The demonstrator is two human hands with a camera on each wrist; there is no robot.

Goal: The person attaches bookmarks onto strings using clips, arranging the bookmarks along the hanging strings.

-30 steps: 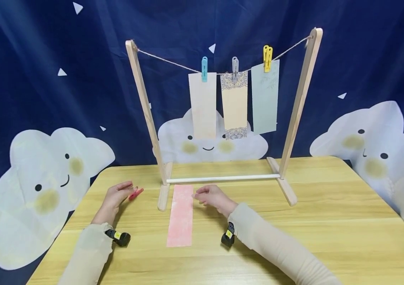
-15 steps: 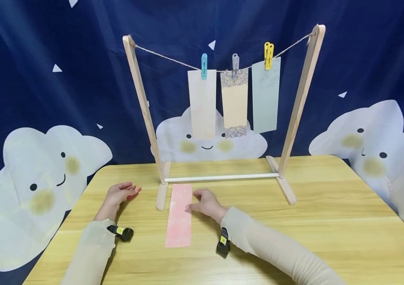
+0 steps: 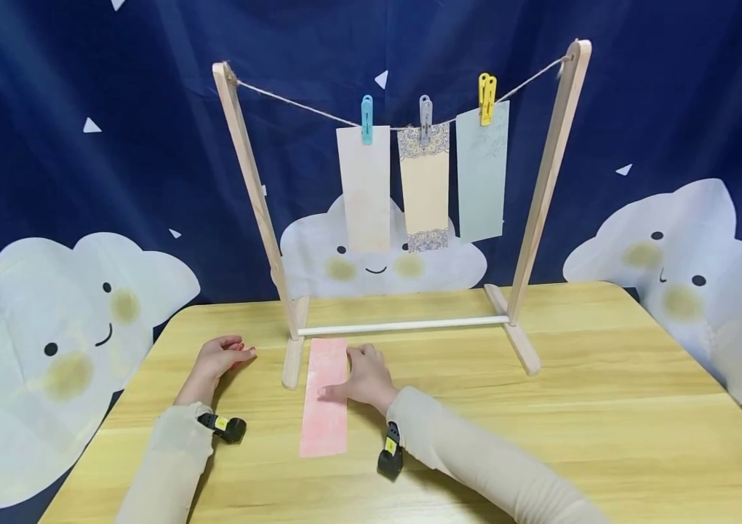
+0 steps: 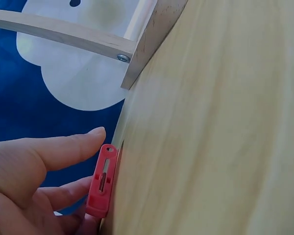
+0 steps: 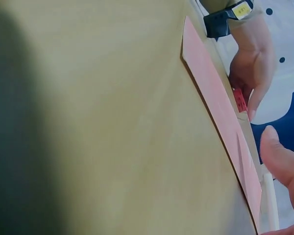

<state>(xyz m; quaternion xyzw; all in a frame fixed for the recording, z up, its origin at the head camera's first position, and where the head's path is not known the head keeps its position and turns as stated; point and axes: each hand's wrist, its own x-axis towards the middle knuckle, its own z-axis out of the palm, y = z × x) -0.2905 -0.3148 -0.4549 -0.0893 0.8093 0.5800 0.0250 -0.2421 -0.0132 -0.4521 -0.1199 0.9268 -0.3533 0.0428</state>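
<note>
In the left wrist view a red plastic clothespin (image 4: 102, 181) lies along the curled fingers of my left hand (image 3: 216, 362), its tip near the thumb. The head view shows only specks of red past that hand. A pink paper strip (image 3: 323, 429) lies flat on the table, lengthwise toward me. My right hand (image 3: 369, 377) is over its right edge, fingertips by the upper edge and thumb spread above the pink surface. In the right wrist view the thumb (image 5: 279, 159) stands apart from the strip (image 5: 218, 112).
Behind the strip stands a wooden frame (image 3: 548, 182) with a sagging string (image 3: 292, 104). Blue (image 3: 367, 120), grey (image 3: 426, 120) and yellow clothespins (image 3: 487, 100) hold a whitish card (image 3: 364, 189), a patterned card (image 3: 425, 193) and a pale green card (image 3: 481, 175). A white rod (image 3: 404, 324) joins the feet.
My right hand has moved left, from beside the pink strip to over its right edge. My left hand has turned slightly, so the red clothespin is now mostly hidden in the head view.
</note>
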